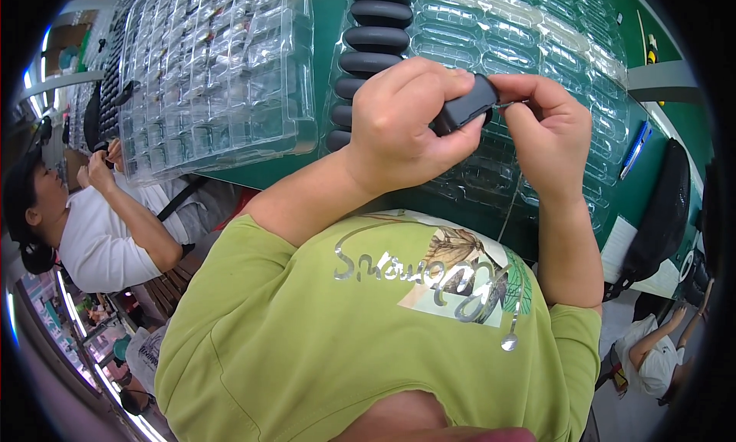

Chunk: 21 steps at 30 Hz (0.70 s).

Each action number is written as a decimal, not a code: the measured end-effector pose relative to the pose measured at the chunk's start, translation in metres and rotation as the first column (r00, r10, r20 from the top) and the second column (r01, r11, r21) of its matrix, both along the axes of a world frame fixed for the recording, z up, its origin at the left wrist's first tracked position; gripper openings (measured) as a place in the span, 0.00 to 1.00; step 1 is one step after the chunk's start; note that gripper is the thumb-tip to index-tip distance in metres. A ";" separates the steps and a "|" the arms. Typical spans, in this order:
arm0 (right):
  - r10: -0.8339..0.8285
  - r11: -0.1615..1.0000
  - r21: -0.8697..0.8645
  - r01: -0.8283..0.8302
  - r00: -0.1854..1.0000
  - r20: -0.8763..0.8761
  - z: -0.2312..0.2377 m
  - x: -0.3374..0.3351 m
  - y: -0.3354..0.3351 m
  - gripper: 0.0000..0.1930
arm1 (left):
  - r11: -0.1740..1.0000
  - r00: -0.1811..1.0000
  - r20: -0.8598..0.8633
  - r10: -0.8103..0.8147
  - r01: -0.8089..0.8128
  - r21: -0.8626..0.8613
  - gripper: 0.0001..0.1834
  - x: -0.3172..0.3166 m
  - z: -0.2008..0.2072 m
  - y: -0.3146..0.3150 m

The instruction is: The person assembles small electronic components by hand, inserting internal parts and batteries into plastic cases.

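Note:
My left hand is closed around a small black plastic casing with rounded ends, holding it tilted above the trays. Its thumb and fingers grip the casing from both sides. Against the casing's right end, my right hand is pinched, with thumb and forefinger on something thin and narrow, too small to make out. Just beyond my left hand, a column of similar black rounded pieces lies in a clear plastic tray with many oval pockets.
Stacked clear compartment trays with small parts stand on the green table at left. At right lie a blue pen, a black pouch and a yellow-and-black tool. A person in white works at left.

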State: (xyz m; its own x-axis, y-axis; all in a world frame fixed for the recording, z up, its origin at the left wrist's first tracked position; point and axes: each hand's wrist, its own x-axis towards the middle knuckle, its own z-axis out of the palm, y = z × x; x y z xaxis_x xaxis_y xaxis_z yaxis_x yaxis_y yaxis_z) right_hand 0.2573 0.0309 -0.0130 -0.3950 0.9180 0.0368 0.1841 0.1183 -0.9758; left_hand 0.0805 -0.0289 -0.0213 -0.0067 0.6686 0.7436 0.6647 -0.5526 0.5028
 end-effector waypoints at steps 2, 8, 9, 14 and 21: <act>0.021 0.997 -0.074 -0.029 0.995 -0.099 0.002 0.003 0.004 0.13 | 1.000 1.000 0.011 0.026 -0.026 -0.005 0.19 -0.003 -0.002 0.000; 0.055 0.975 -0.191 -0.114 0.956 -0.288 0.005 -0.002 -0.004 0.11 | 0.996 0.996 0.028 0.085 -0.085 -0.012 0.19 -0.003 -0.002 0.000; 0.025 0.976 -0.200 -0.081 0.964 -0.265 0.006 -0.004 -0.006 0.11 | 0.996 0.996 0.028 0.090 -0.090 -0.010 0.19 -0.004 -0.002 0.001; -0.001 0.999 -0.049 -0.006 0.989 -0.150 0.001 -0.007 -0.010 0.09 | 0.993 0.992 0.068 0.103 -0.099 -0.060 0.18 -0.002 -0.001 -0.002; -0.036 0.997 0.061 0.048 0.983 -0.178 -0.002 -0.013 -0.014 0.07 | 0.993 0.991 0.086 0.105 -0.099 -0.068 0.19 -0.002 0.000 0.000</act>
State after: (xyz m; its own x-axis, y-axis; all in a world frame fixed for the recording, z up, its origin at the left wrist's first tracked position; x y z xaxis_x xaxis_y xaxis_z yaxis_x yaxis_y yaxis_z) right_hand 0.2446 0.0167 -0.0150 -0.3381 0.9270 0.1625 0.0158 0.1782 -0.9839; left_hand 0.0780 -0.0294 -0.0208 -0.1415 0.7070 0.6929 0.6671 -0.4490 0.5944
